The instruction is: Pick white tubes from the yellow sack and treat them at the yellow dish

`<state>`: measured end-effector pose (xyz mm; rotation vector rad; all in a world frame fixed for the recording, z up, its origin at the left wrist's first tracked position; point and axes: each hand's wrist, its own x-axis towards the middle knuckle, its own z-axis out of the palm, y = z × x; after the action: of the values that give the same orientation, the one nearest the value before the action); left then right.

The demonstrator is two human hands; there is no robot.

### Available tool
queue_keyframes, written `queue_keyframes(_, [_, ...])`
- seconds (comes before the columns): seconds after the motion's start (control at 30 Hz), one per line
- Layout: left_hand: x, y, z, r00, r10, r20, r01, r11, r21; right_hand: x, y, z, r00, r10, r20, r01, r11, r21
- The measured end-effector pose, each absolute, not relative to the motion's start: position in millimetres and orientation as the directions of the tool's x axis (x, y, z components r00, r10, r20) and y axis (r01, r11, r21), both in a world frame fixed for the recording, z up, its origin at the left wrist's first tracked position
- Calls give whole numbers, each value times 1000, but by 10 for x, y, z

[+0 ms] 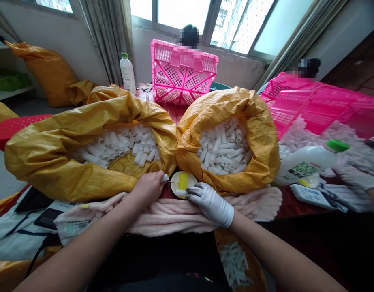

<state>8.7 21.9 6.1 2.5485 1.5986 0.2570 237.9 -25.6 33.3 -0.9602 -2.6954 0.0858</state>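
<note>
At the left of the frame, a yellow bag gapes open, with white tubes lying loose inside. Below it, a pink cloth stretches along the near edge towards the right.

Just left of the frame's centre, the bare left hand is curled closed around a white piece, probably a tube; only its end shows past the fingers. A thin stick runs from beside that end to over the dish, which sits below the centre, between the bags and the cloth. In the dish is a yellow block, with a white roll at its near side.

The gloved right hand comes next, its fingertips bent at the dish's right edge, close to the roll; I cannot tell whether they grip it.

Right of centre, a second bag holds more such tubes. Further right, a bottle leans over the counter, and a co-worker's gloved hand rests near it.

The tubes look light, smooth and fairly stiff, perhaps a little slippery under a glove. A gentle pinch around the middle should suit them, leaving both open ends free; squeezing hard might dent the wall.
</note>
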Motion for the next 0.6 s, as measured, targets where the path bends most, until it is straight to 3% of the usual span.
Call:
queue_keyframes(0.07, [88,218,77,420,905,70,879,-424,216,2368,-288,349,-778,583,233,553,812,-187])
queue_keyframes(0.13, [90,209,114,412,906,94,879,-422,219,2330,-301,329,-737,600,311,521,797,-305])
queue_keyframes(0.23, [88,185,198,440,880,177,849,-472,238,2206,-260,272,-423,747,513,424,664,-617])
queue_keyframes(0.33, [70,159,286,510,837,199,753,-546,368,2073,-171,278,-115,842,527,223,539,-812])
queue_keyframes(0.4, [56,139,336,537,825,177,690,-550,470,2035,-129,351,-74,840,537,195,540,-819])
queue_keyframes(0.5, [64,98,389,588,802,108,635,-540,552,2046,-125,530,-309,739,598,307,673,-673])
queue_keyframes(0.6, [139,46,427,621,778,91,677,-592,437,2030,-136,671,-473,720,507,413,690,-595])
